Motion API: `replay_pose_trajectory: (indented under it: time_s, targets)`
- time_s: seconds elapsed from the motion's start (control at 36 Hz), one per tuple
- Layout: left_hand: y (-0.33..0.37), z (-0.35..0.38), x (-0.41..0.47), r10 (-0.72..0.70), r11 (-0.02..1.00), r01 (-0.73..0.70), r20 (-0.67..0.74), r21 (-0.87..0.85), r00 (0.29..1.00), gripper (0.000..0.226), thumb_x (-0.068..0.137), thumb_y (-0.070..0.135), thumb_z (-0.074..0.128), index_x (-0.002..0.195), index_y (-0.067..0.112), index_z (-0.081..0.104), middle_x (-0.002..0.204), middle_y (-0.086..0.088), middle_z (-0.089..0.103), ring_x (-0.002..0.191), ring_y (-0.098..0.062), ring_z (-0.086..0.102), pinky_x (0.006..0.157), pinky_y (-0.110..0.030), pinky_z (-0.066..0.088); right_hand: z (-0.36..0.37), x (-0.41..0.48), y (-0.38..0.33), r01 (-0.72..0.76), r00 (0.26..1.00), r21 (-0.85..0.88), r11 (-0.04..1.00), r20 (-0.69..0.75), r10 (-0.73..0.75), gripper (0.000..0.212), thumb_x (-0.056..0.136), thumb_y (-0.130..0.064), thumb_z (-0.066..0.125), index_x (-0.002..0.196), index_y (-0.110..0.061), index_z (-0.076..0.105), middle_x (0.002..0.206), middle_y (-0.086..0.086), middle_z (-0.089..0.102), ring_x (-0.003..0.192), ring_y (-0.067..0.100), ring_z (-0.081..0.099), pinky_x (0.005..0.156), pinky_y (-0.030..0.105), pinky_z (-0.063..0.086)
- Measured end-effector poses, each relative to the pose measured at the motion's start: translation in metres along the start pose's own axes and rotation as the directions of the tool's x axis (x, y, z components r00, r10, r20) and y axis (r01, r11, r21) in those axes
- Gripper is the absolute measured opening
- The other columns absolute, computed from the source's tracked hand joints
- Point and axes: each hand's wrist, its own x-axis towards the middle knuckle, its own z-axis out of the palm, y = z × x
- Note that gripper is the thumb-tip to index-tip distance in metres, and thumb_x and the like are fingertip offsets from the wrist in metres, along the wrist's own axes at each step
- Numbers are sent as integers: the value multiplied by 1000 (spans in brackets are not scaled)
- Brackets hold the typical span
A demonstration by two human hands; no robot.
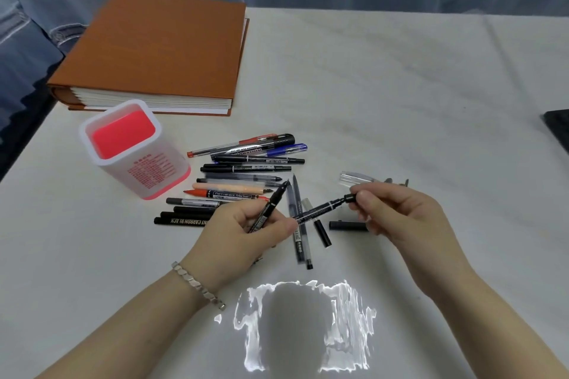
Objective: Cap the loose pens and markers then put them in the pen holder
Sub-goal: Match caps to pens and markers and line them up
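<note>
My left hand (246, 231) grips two thin black markers: one (271, 205) points up and away, the other (320, 209) stretches right to my right hand (397, 212), which pinches its far end (351, 197). Between my hands, a few grey and black pens (298, 218) lie on the cloth. A loose black cap (348, 225) lies under my right fingers and a clear cap (354, 178) just beyond them. Several pens and markers (246, 169) lie in a row beside the white and pink pen holder (132, 148), which stands empty.
A thick orange-covered book (160, 49) lies behind the holder at the back left. A dark object (558, 129) juts in at the right edge. A white cloth (400, 86) covers the table, with a blurred patch near the front edge.
</note>
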Motion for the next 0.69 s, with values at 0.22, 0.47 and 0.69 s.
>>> replay_pose_trajectory:
  time_s: [0.22,0.47,0.69]
  targets:
    - [1,3,-1,-39,999,39,17,-15,999,21,75,16,68,55,14,60,36,8,45,32,-5,33,35,-14,30,3,-2,-4,87,992,-54,995,100,-81,26,80,-1,60,69,-22,69,56,-7,67,51,-1,57,56,8,44]
    - [5,9,4,-263,892,368,361,-262,895,19,69,28,57,54,16,60,41,4,46,25,-3,22,32,-9,16,-9,5,-11,102,978,-93,990,191,-83,30,81,3,57,69,-20,71,52,-7,63,50,0,55,49,7,41]
    - [-4,8,12,-169,948,182,69,-260,983,14,90,9,47,87,15,59,59,-1,62,29,-9,33,32,-14,28,-72,6,11,35,999,-772,634,15,-36,20,80,-18,65,69,-34,59,69,-7,65,66,3,58,64,10,40]
